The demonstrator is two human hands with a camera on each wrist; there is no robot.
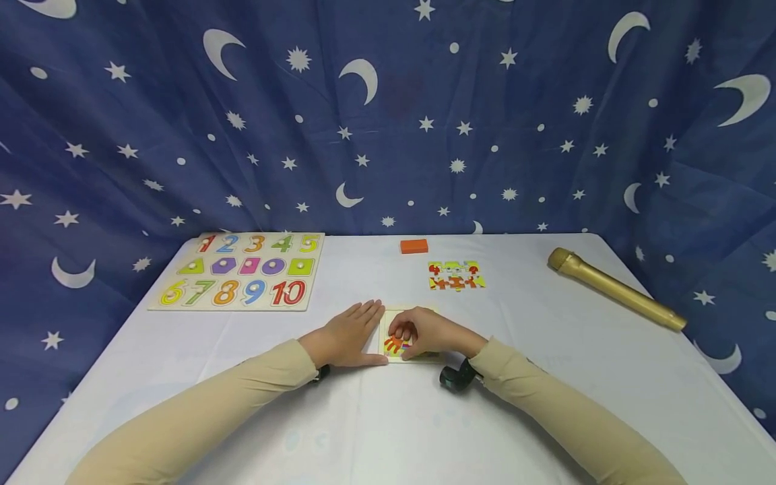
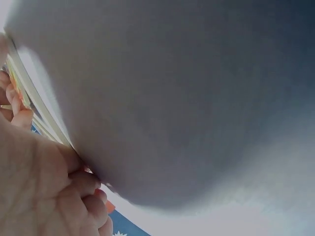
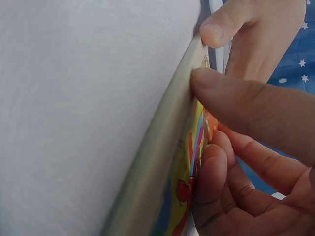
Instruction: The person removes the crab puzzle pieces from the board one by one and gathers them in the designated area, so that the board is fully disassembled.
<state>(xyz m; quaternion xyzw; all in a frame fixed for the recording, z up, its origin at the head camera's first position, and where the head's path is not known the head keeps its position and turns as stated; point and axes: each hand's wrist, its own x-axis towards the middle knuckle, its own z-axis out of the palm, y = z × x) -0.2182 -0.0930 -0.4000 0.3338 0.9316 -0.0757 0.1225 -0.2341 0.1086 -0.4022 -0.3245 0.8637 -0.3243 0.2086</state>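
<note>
A small wooden puzzle board (image 1: pixel 383 330) with a pale frame lies on the white table, a colourful picture inside it. My left hand (image 1: pixel 351 337) lies against its left side, fingers straight and thumb spread along the near corner. Over the board bends my right hand (image 1: pixel 429 331), its fingers curled down onto an orange puzzle piece (image 1: pixel 394 345) at the left. In the right wrist view the thumb (image 3: pixel 236 101) lies at the frame's edge and the fingertips touch the picture. The right hand hides much of the board. Loose puzzle pieces (image 1: pixel 456 283) lie together behind it.
At the back left lies a board of numbers and shapes (image 1: pixel 242 273). An orange block (image 1: pixel 414 246) sits at the back middle, and a gold microphone (image 1: pixel 615 288) lies slanted at the right. A blue curtain (image 1: pixel 400 81) with moons and stars hangs behind the table.
</note>
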